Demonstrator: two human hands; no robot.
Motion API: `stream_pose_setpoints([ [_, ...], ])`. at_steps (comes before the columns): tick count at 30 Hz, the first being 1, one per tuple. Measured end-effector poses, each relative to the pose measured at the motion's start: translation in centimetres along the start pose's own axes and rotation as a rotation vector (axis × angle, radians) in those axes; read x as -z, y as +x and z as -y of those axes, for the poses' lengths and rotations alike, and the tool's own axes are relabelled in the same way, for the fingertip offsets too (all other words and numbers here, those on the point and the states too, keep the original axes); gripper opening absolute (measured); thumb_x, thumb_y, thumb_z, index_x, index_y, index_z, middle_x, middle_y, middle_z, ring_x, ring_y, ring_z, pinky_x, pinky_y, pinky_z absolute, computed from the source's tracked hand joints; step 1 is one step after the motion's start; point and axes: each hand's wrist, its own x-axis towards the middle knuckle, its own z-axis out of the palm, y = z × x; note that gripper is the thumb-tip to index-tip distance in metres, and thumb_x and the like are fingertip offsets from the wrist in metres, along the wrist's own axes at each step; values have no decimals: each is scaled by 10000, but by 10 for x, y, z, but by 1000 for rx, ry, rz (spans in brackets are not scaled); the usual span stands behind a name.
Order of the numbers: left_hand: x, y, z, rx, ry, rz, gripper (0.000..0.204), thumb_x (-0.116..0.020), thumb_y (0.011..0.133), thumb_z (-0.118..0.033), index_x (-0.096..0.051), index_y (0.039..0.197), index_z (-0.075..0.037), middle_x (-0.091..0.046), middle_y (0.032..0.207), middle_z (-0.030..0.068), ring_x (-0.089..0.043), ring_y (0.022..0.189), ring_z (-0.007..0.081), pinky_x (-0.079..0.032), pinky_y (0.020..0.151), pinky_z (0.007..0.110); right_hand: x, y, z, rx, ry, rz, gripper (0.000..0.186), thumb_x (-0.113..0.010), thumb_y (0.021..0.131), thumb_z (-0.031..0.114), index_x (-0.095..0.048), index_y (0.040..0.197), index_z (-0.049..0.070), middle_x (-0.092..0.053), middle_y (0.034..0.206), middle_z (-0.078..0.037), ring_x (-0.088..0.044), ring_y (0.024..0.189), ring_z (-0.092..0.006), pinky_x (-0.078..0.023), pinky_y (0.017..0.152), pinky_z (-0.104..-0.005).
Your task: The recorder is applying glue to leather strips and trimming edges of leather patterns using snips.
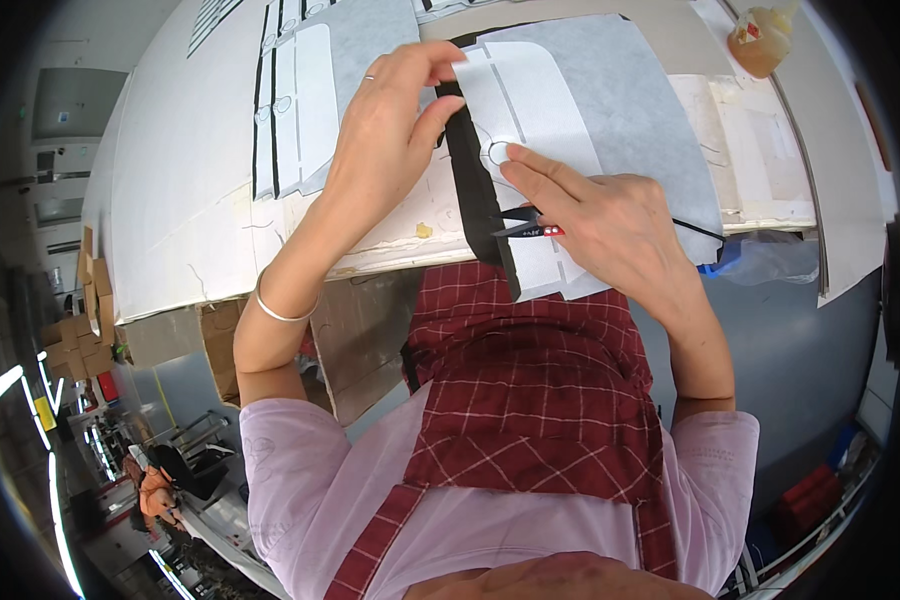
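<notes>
Landmark = black fabric strip (475, 195), lying on the counter (185, 190) and running down over its near edge. Left hand (390, 140) sits just left of the strip's top, thumb and fingers closed in a pinch on the upper end of a white pattern piece (515, 95) that overlaps the strip's right side. Right hand (610, 220) is right of the strip, index finger stretched out and pressing near a small ring mark on the white piece; remaining fingers curled around small black thread snips (525, 225), blades pointing at the strip. Grey interfacing sheet (650, 120) lies under the white piece, right of the strip. More white cut pieces (295, 110) stacked well left of the strip. Yellowish bottle (760, 40) far right, at the counter's back.
</notes>
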Motion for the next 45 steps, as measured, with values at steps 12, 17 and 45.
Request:
stream_pose_setpoints([
  [12, -4, -5, -6, -121, 68, 290, 58, -691, 858, -38, -655, 899, -17, -616, 890, 68, -566, 888, 263, -485, 757, 364, -3, 0, 2, -39, 38, -48, 346, -737, 792, 120, -717, 1137, 137, -709, 1216, 36, -613, 528, -114, -485, 485, -251],
  [17, -2, -10, -1, 88, -166, 331, 56, -662, 908, -58, -642, 948, -24, -589, 874, 51, -541, 867, 208, -456, 733, 320, -3, 0, 1, -34, 54, -71, 364, -745, 777, 120, -713, 1139, 138, -709, 1216, 35, -616, 532, -115, -490, 490, -253],
  [45, -6, -10, -4, -32, -48, 286, 56, -657, 910, -31, -637, 959, -11, -594, 895, 75, -567, 811, 209, -478, 728, 320, -2, 0, 2, -55, 82, -57, 395, -750, 761, 103, -712, 1153, 143, -716, 1197, 29, -654, 584, -115, -501, 511, -249],
])
